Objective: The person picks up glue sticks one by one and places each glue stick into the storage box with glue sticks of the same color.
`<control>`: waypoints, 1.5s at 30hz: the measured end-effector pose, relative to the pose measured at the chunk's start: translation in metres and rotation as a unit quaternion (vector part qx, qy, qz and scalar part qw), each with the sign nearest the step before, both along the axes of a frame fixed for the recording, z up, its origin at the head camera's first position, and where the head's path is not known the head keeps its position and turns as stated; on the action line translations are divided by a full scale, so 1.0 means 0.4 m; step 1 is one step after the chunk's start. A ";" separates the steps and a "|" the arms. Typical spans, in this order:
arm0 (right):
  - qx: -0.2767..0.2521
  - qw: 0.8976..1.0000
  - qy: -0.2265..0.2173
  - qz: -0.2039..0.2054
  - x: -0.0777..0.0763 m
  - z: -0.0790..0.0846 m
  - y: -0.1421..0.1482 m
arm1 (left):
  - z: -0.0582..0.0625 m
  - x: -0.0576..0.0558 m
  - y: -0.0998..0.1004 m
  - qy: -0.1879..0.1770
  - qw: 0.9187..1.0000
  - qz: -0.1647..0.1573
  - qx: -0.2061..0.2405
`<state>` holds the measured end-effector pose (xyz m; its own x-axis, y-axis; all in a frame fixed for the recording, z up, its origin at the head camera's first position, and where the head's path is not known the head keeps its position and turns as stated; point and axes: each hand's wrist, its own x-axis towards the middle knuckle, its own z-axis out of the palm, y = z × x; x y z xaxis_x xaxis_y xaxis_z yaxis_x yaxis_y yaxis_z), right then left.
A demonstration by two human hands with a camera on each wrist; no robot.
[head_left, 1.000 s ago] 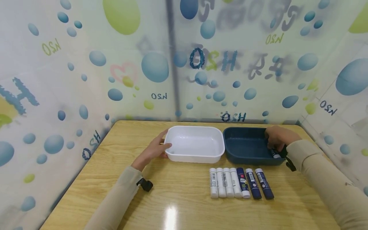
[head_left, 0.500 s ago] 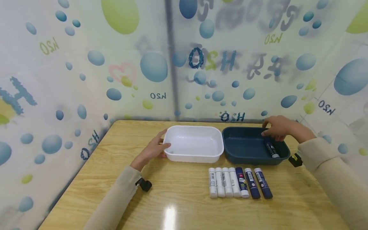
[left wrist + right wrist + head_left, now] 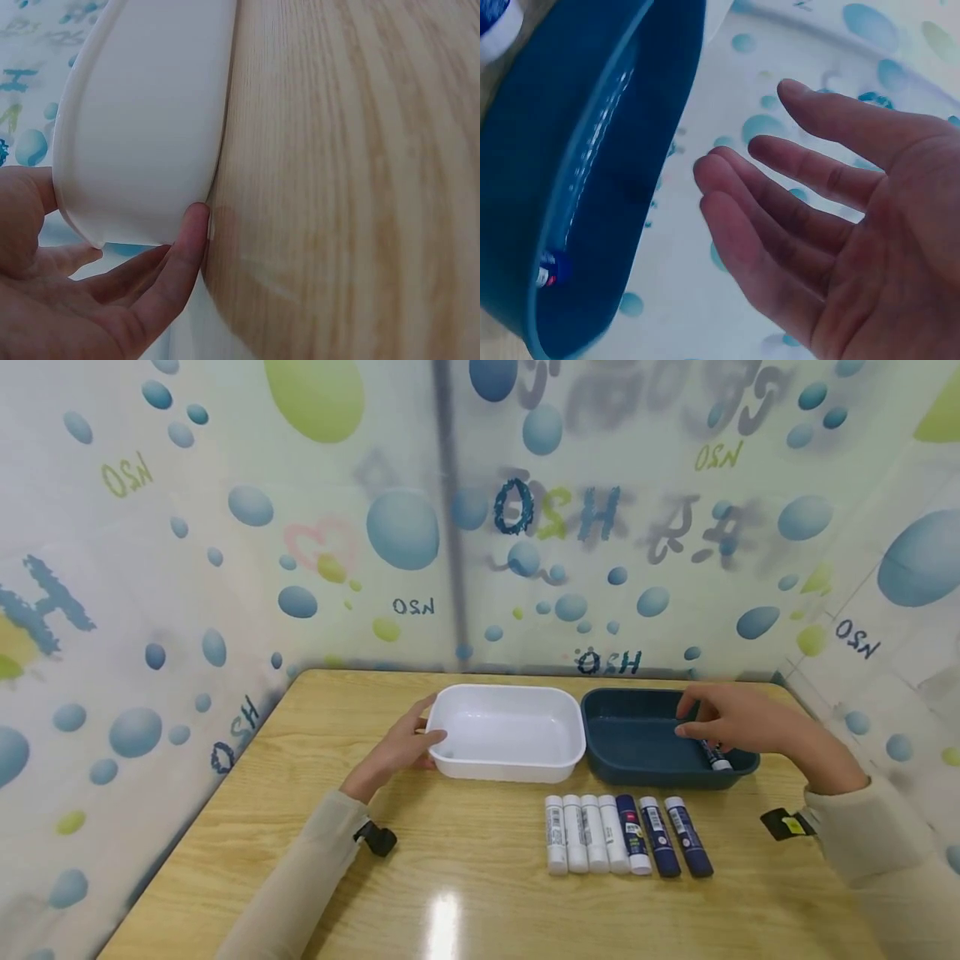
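Observation:
My left hand (image 3: pixel 397 750) holds the left end of a white tray (image 3: pixel 510 772), its thumb over the rim. In the left wrist view, fingertips (image 3: pixel 196 217) touch the tray's outer wall near the table. To the right stands a dark blue tray (image 3: pixel 660 775). Inside it, at the right end, lies a dark blue glue stick (image 3: pixel 716 756), partly hidden by my right hand (image 3: pixel 738 718). That hand hovers over the tray, fingers loosely bent, holding nothing; the right wrist view shows its bare palm (image 3: pixel 885 270). In front, white glue sticks (image 3: pixel 583 835) and dark blue glue sticks (image 3: pixel 660 837) form a row.
Both trays stand side by side near the back edge of the wooden table (image 3: pixel 360 893). A printed curtain (image 3: pixel 375 527) with coloured spots hangs behind and along the sides.
My right hand was down in the dark blue tray at the glue stick, then let go and lifted. It has since drawn toward me above the tray. The left hand has stayed put.

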<state>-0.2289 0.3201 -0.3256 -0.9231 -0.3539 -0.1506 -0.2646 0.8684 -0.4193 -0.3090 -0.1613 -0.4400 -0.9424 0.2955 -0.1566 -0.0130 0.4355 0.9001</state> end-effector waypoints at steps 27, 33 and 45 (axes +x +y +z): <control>-0.099 0.989 -0.107 0.033 0.098 -0.118 -0.023 | -0.002 -0.001 0.001 0.009 1.000 0.001 0.000; -0.086 0.992 -0.084 0.028 0.097 -0.133 -0.027 | -0.008 -0.001 0.002 0.009 1.000 0.006 -0.005; -0.075 0.988 -0.132 0.005 0.104 -0.128 -0.032 | -0.016 -0.005 0.002 0.009 1.000 0.004 0.002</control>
<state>-0.1873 0.3074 -0.3769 -0.8555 -0.3990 -0.3300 -0.1369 0.7890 -0.5990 -0.3109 -0.1607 -0.4462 -0.9473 0.2888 -0.1387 -0.0007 0.4312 0.9023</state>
